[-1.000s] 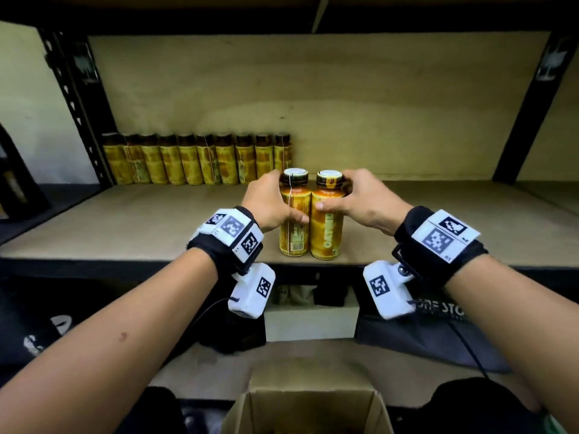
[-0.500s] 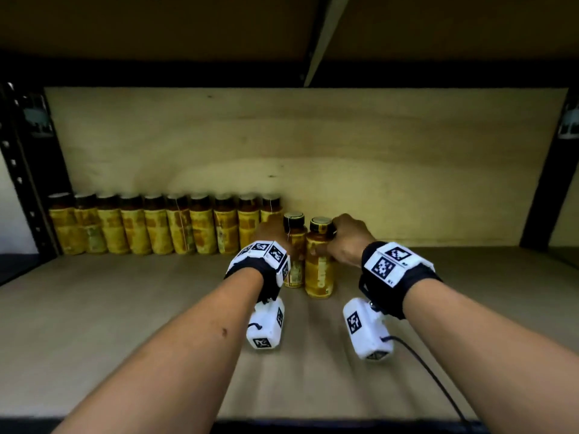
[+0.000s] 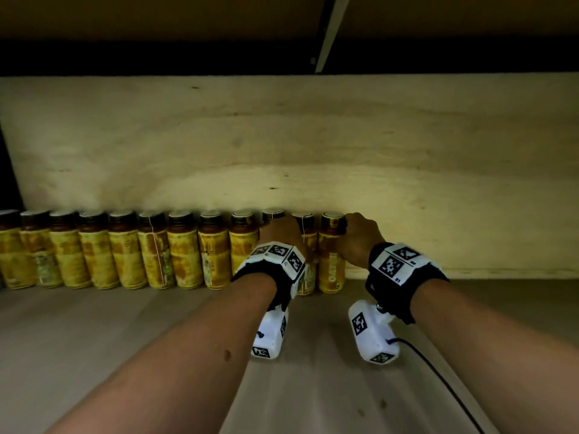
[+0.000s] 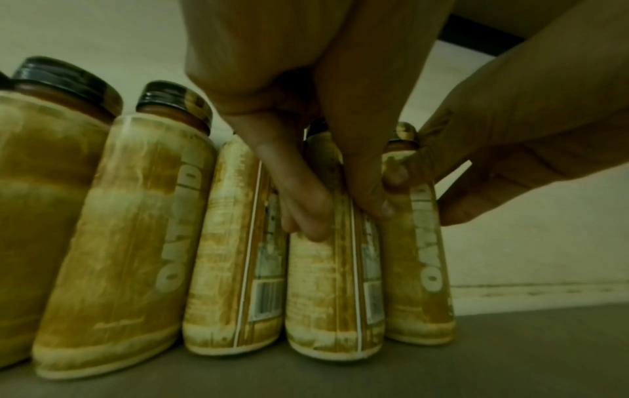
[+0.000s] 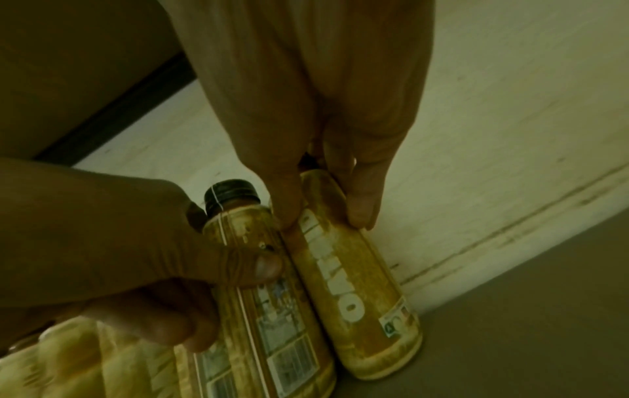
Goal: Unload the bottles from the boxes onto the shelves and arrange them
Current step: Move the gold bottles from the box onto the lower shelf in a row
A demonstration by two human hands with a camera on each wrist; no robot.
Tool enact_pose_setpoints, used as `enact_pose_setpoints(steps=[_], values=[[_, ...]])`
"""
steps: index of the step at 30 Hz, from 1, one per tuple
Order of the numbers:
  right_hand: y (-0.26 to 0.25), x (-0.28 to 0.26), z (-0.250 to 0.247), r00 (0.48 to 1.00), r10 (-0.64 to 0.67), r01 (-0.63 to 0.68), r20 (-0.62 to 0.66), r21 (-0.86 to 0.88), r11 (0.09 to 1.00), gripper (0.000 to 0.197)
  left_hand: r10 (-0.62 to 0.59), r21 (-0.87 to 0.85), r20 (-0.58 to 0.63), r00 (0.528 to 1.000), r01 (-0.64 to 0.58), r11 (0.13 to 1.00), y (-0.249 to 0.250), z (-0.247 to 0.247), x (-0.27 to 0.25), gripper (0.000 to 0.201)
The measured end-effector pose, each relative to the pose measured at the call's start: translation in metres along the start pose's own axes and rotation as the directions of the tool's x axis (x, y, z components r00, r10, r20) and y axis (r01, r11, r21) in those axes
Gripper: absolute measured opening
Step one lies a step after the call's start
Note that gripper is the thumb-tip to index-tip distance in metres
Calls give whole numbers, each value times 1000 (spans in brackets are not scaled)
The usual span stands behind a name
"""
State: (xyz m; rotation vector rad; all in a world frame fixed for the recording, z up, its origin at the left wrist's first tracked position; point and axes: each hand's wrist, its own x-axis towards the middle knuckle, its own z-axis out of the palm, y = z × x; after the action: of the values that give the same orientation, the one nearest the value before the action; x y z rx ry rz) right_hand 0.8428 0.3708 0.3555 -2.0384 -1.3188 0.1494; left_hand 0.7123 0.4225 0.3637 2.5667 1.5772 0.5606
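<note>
At the back of the shelf (image 3: 94, 355), against the plywood back panel (image 3: 313, 145), a row of yellow bottles (image 3: 125, 252) runs from the L edge toward centre. Both hands have carried their two bottles from the shelf's front lip, where they stood approx 1 s ago, to the row's R end. Left hand (image 3: 280, 234) wraps fingers + thumb round the second-to-last bottle (image 4: 327, 282); right hand (image 3: 360, 239) pinches the end bottle (image 3: 332, 264) high up near its cap. Both bottles now stand on the board, touching each other & the row; wrist views show bases down, no gap. Neither grip is released yet. Judgement: this pair is basically placed, so next is let go, maybe nudge flush w/ the panel. Plenty of bare shelf remains to the R for more.
</note>
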Motion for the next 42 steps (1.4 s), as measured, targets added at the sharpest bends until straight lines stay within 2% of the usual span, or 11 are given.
enact_pose_setpoints(steps=[5,10,15,19,22,24,28,32,38,40,42], values=[[-1,-3,0,1000,-18,18,-12,39,999,46,10,-26,-34,999,-11,1000,3,1,0,49],[5,-43,-19,972,86,-102,219,59,993,83,-66,-112,49,997,71,991,-2,0,-13,61],[-11,-114,-54,936,12,-19,352,15,1000,65,-65,-209,155,986,97,973,-17,-23,-57,89],[-27,-189,-70,927,-83,124,365,-89,988,86,28,-273,121,992,6,962,-21,-54,-122,46],[-28,-250,-74,892,-105,98,439,38,994,49,123,-376,173,977,-50,925,-24,-65,-189,25],[-27,-294,-78,848,-136,93,512,108,990,24,185,-476,280,942,-30,879,-29,-66,-239,16],[-11,-368,-65,727,-134,45,673,148,988,23,345,-478,449,825,-104,872,-43,-56,-327,21],[31,-418,-16,626,-52,-50,778,107,993,20,410,-576,581,703,0,817,-60,-5,-384,22],[106,-459,90,562,260,-411,785,-8,912,29,232,-520,763,603,360,774,-81,142,-433,14],[129,-472,120,539,375,-542,754,-29,840,25,131,-431,818,560,448,783,-90,192,-451,12],[149,-487,143,469,479,-676,742,-48,735,18,26,-326,862,506,516,792,-100,233,-470,8]])
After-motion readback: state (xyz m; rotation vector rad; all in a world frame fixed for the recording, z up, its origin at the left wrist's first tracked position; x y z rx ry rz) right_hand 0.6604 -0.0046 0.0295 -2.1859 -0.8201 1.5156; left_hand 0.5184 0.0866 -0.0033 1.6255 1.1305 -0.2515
